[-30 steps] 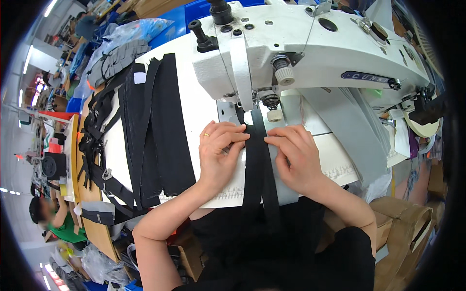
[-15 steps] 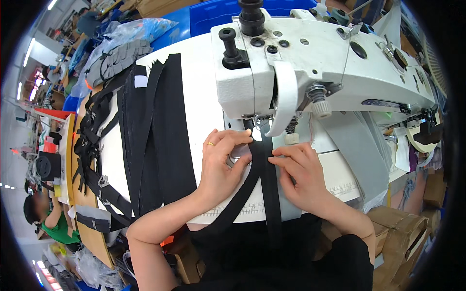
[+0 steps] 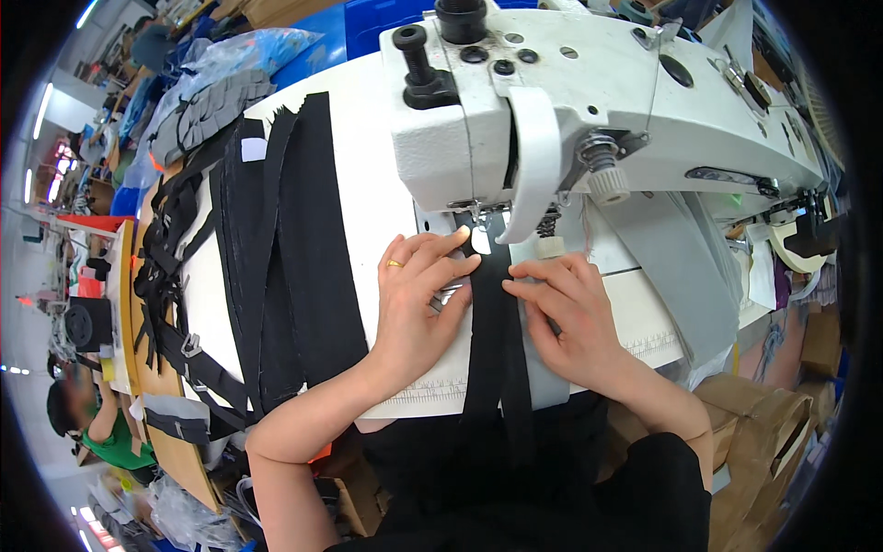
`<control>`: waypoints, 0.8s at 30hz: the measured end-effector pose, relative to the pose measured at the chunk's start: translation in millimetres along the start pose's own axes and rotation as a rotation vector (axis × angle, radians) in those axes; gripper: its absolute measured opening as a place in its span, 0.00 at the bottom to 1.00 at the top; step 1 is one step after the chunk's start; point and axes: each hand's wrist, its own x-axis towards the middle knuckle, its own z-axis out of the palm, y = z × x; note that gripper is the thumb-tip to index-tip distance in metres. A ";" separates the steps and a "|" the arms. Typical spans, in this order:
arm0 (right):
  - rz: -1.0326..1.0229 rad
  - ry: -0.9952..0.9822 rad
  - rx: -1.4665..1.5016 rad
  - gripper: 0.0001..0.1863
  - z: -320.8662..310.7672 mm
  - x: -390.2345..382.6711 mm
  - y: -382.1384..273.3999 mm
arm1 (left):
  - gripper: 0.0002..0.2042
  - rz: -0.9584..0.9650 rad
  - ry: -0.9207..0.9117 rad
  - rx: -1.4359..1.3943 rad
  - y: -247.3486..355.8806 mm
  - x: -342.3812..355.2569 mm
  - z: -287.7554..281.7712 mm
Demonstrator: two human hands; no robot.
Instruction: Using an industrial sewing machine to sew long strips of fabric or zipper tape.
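Note:
Black fabric strips (image 3: pixel 497 331) run from beneath the sewing machine's needle area (image 3: pixel 480 217) toward my lap, partly overlapping. Bent fingers of my left hand (image 3: pixel 418 290), with a gold ring, grip the strips' left edge just in front of the presser foot. On the opposite edge, my right hand (image 3: pixel 572 317) pinches the strips with its fingertips, thumb tucked low. A layer of grey fabric (image 3: pixel 549 382) lies under the right side of the strips. The white sewing machine (image 3: pixel 589 120) stands over the work; its head hides the strips' far end.
Several wide black fabric pieces (image 3: pixel 313 248) lie left on the white table (image 3: pixel 372 166), beside tangled black straps with buckles (image 3: pixel 190 346). Grey fabric (image 3: pixel 676 267) spreads at right. Cardboard boxes (image 3: pixel 763 432) stand lower right. A person in green (image 3: pixel 120 432) works far left.
The left black strip, which curved off to the lower left, now hangs nearly straight beside the other. Both hands stay close to the needle. The view has shifted slightly.

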 end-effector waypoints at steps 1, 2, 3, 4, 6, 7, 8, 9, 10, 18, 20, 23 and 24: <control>-0.004 -0.006 0.001 0.20 0.1 -0.6 1.2 | 0.17 0.003 -0.005 0.000 0.7 -0.5 1.0; -0.008 -0.011 0.002 0.20 0.1 -1.3 2.2 | 0.17 -0.031 0.012 -0.047 1.6 -1.1 1.9; -0.004 -0.007 0.003 0.20 -0.2 -1.6 2.3 | 0.17 -0.065 0.031 -0.094 2.6 -1.6 2.2; 0.002 -0.001 0.013 0.19 -0.3 -1.7 2.2 | 0.17 -0.063 0.026 -0.093 1.8 -1.9 3.0; 0.010 0.009 0.026 0.18 0.2 -2.4 2.5 | 0.17 0.006 0.056 -0.086 -2.8 -2.7 5.2; 0.030 0.033 0.061 0.17 1.1 -2.9 3.0 | 0.17 0.006 0.053 -0.083 -4.7 -2.6 5.9; 0.050 0.058 0.096 0.16 1.9 -3.2 3.6 | 0.16 0.019 0.062 -0.082 -6.5 -2.1 6.3; 0.053 0.059 0.096 0.16 2.8 -3.5 4.6 | 0.16 0.031 0.070 -0.082 -7.3 -1.7 6.9; 0.050 0.061 0.113 0.15 3.5 -3.4 5.6 | 0.16 0.031 0.067 -0.082 -6.4 -1.4 6.6; 0.040 0.049 0.086 0.14 1.2 -3.2 3.4 | 0.15 0.019 0.031 -0.040 -1.1 -0.6 3.4; 0.039 0.038 0.072 0.14 1.1 -4.5 2.7 | 0.15 0.020 0.037 -0.039 0.3 -1.4 4.5; 0.038 0.026 0.052 0.14 -0.6 -6.5 2.3 | 0.15 0.032 0.045 -0.033 0.8 -2.5 6.0; 0.039 0.022 0.054 0.14 -1.5 -7.7 2.2 | 0.15 0.045 0.044 -0.028 0.1 -2.7 6.9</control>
